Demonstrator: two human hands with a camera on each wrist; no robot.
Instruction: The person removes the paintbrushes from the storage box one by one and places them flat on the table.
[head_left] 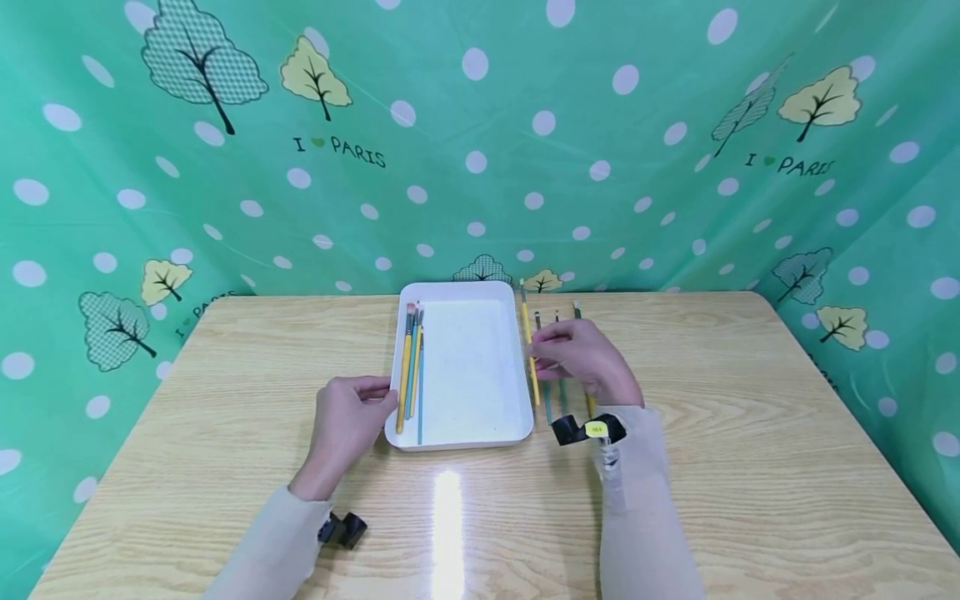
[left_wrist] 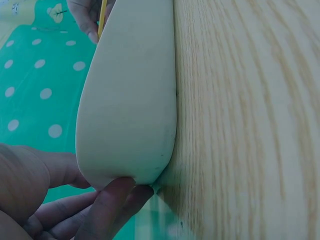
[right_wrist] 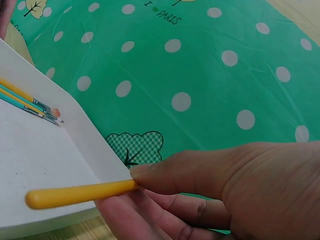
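A white tray [head_left: 472, 367] lies on the table, and my left hand [head_left: 348, 421] grips its left side near the front corner. In the left wrist view, thumb and fingers hold the tray wall [left_wrist: 130, 105] from both sides. Several paintbrushes [head_left: 407, 367] with yellow and teal handles lie side by side along the tray's left inner side. My right hand [head_left: 588, 354] pinches a yellow paintbrush [head_left: 526, 317] between thumb and fingers by the tray's right rim. Its rounded handle end [right_wrist: 55, 196] points over the tray in the right wrist view.
More paintbrushes, among them a teal one [head_left: 547, 400] and a yellow-handled one [head_left: 590, 405], lie on the wooden table [head_left: 750, 433] right of the tray, partly under my right hand. A green dotted cloth [head_left: 480, 192] hangs behind the table.
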